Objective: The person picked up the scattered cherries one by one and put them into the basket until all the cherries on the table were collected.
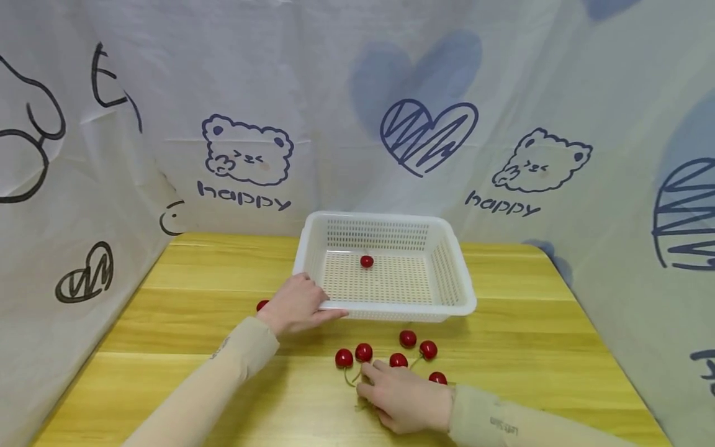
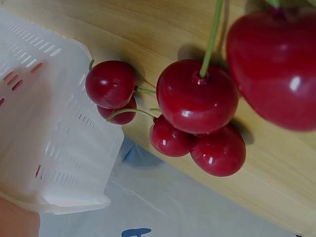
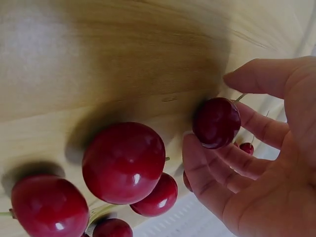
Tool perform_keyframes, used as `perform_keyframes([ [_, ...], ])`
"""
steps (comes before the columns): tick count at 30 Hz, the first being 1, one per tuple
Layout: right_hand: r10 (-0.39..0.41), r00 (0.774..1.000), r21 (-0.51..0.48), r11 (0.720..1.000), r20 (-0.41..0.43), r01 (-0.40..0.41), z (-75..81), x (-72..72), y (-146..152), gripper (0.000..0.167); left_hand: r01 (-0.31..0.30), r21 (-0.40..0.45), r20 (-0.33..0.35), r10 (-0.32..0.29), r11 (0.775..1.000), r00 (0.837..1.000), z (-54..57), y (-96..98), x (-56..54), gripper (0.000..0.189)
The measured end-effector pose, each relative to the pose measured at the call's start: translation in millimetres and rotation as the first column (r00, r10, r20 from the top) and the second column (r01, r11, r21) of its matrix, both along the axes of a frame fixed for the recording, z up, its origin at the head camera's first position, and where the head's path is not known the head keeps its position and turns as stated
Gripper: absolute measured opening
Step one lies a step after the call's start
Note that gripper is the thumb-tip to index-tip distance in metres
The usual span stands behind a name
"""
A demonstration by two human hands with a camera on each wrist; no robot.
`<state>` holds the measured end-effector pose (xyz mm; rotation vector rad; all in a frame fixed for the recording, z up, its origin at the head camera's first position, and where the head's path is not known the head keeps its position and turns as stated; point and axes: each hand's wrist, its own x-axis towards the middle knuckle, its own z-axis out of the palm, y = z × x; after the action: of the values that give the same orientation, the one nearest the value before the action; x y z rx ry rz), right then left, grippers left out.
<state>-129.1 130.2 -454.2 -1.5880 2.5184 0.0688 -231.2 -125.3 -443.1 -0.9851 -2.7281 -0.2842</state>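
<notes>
My left hand [image 1: 296, 304] grips the near left corner of a white plastic basket [image 1: 391, 308], its thumb lying along the front rim. Inside the basket lies one red cherry [image 1: 366, 261]. Low over the table, my right hand [image 1: 404, 397] reaches among loose cherries. The right wrist view shows its thumb and fingers spread around a cherry [image 3: 216, 123], with a gap between thumb and fruit. From the head camera that cherry is hidden beneath the hand. Several cherries with green stems, one of them large in the left wrist view [image 2: 197, 96], lie between hand and basket.
Another cherry [image 1: 262, 305] sits just left of my left hand, partly covered by it. The wooden table [image 1: 212, 267] meets a printed cloth [image 1: 335, 155] behind the basket and at both sides.
</notes>
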Motion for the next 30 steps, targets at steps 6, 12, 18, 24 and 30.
perform_keyframes([
  [6,-0.009,1.0,0.013,1.0,-0.002,0.009,-4.0,0.1,-2.0,0.022,-0.013,0.001,0.036,0.013,1.0,0.999,1.3,1.2,0.4,0.055],
  [12,-0.036,0.999,0.035,0.999,0.029,0.035,-5.1,-1.5,-5.5,0.025,-0.021,0.0,0.057,0.02,1.0,0.998,0.8,1.2,-1.2,0.055],
  [18,-0.073,0.993,0.035,0.997,0.092,0.07,-5.6,-2.4,-8.2,0.023,-0.009,-0.011,0.035,0.009,1.0,0.999,-0.1,1.4,-1.5,0.055],
  [24,-0.096,0.978,0.034,0.995,0.187,0.091,-3.3,-2.6,-8.7,0.014,-0.014,-0.028,0.013,0.014,1.0,1.0,0.5,-0.1,-1.6,0.055],
  [30,-0.091,0.959,0.005,0.996,0.267,0.093,-2.9,-5.2,-7.5,0.02,-0.015,-0.034,-0.007,0.015,0.999,1.0,1.1,-0.1,-0.5,0.053],
])
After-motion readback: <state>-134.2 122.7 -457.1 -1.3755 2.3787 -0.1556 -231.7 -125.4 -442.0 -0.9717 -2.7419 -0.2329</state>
